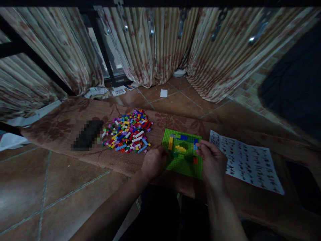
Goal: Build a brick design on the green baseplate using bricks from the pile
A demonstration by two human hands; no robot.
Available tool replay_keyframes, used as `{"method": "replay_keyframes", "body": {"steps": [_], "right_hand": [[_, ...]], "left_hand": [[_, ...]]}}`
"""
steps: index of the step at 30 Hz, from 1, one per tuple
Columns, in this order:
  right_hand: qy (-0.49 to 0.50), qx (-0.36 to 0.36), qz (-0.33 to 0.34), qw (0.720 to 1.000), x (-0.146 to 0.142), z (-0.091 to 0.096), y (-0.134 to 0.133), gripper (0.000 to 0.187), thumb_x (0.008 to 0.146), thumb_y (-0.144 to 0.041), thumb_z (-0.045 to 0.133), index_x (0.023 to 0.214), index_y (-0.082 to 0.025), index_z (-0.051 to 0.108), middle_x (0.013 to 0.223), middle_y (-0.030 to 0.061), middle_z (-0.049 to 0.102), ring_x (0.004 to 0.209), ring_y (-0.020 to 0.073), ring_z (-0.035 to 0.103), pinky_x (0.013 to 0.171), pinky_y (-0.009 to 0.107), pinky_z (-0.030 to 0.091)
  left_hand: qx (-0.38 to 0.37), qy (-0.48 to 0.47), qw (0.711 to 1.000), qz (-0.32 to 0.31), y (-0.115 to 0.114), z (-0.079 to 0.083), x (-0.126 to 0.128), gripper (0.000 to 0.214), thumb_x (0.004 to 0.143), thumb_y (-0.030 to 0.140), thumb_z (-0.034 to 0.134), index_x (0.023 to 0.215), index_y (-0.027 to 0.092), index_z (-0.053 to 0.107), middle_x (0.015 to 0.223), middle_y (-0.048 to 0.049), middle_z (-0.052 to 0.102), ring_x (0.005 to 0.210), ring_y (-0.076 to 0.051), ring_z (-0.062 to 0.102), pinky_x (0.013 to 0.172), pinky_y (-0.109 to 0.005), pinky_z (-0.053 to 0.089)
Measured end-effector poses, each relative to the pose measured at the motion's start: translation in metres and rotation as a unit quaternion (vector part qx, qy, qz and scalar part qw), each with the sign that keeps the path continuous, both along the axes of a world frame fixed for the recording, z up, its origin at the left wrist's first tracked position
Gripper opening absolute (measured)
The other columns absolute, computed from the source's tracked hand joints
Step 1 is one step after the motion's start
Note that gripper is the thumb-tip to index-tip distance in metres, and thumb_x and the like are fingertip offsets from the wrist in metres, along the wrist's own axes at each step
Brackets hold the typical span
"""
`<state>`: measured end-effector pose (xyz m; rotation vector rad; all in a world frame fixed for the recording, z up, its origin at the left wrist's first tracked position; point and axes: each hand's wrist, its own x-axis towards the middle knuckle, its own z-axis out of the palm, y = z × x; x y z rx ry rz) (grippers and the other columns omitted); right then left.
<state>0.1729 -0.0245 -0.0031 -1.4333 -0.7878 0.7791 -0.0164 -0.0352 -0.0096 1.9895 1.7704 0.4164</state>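
Note:
A green baseplate [187, 164] lies on a brown patterned cloth [75, 124] in front of me, with yellow, blue, dark green and red bricks stuck on it. My left hand [153, 163] rests curled at the plate's left edge, its fingers closed against it. My right hand [212, 160] sits at the plate's right edge, fingertips pinched together on a small piece I cannot make out. A heap of several loose coloured bricks [129, 131] lies on the cloth to the left of the plate.
A printed instruction sheet [247, 162] lies to the right of the plate. A dark blurred object [87, 134] sits left of the brick heap. Curtains [160, 43] hang behind, with papers [117, 91] on the tiled floor [50, 187].

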Motion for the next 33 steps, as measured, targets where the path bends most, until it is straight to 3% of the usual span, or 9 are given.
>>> {"method": "replay_keyframes", "body": {"steps": [6, 13, 22, 27, 33], "right_hand": [[0.0, -0.007, -0.002, 1.0, 0.0, 0.002, 0.001, 0.025, 0.072, -0.034, 0.07, 0.089, -0.017, 0.074, 0.078, 0.0046, 0.074, 0.061, 0.0148, 0.065, 0.064, 0.032, 0.053], [0.006, -0.01, 0.007, 1.0, 0.001, 0.005, -0.002, 0.024, 0.074, -0.034, 0.07, 0.092, -0.018, 0.074, 0.08, 0.0039, 0.074, 0.062, 0.013, 0.064, 0.065, 0.03, 0.053], [0.017, 0.004, 0.002, 1.0, 0.003, 0.001, 0.0, 0.025, 0.073, -0.035, 0.071, 0.09, -0.017, 0.074, 0.079, 0.0047, 0.074, 0.062, 0.0139, 0.064, 0.063, 0.03, 0.053], [0.006, -0.008, -0.001, 1.0, 0.003, 0.006, -0.001, 0.025, 0.073, -0.034, 0.07, 0.09, -0.017, 0.074, 0.08, 0.0048, 0.074, 0.064, 0.0143, 0.065, 0.065, 0.03, 0.054], [0.018, -0.018, 0.001, 1.0, 0.003, 0.01, -0.002, 0.026, 0.072, -0.034, 0.071, 0.091, -0.016, 0.074, 0.08, 0.0041, 0.074, 0.061, 0.0113, 0.064, 0.064, 0.027, 0.053]], "left_hand": [[-0.006, 0.022, 0.998, 0.055, 0.002, -0.005, 0.015, 0.015, 0.087, 0.023, 0.052, 0.095, 0.019, 0.063, 0.094, -0.007, 0.069, 0.089, -0.02, 0.064, 0.079, -0.028, 0.046], [-0.017, -0.015, 0.999, 0.04, 0.001, -0.011, 0.015, 0.017, 0.083, 0.031, 0.061, 0.096, 0.02, 0.063, 0.092, -0.0053, 0.069, 0.084, -0.02, 0.064, 0.074, -0.027, 0.045], [-0.006, -0.041, 0.999, -0.014, 0.004, -0.009, 0.01, 0.018, 0.081, 0.013, 0.052, 0.093, 0.019, 0.064, 0.092, -0.0043, 0.069, 0.086, -0.018, 0.064, 0.078, -0.026, 0.046], [-0.012, -0.038, 0.999, -0.008, 0.007, -0.011, 0.012, 0.029, 0.08, 0.011, 0.054, 0.106, 0.02, 0.062, 0.103, -0.0053, 0.07, 0.093, -0.019, 0.066, 0.083, -0.027, 0.048], [-0.024, -0.038, 0.999, 0.009, 0.007, -0.012, 0.014, 0.04, 0.082, 0.011, 0.05, 0.121, 0.017, 0.055, 0.097, -0.0053, 0.072, 0.088, -0.02, 0.068, 0.082, -0.029, 0.05]]}}
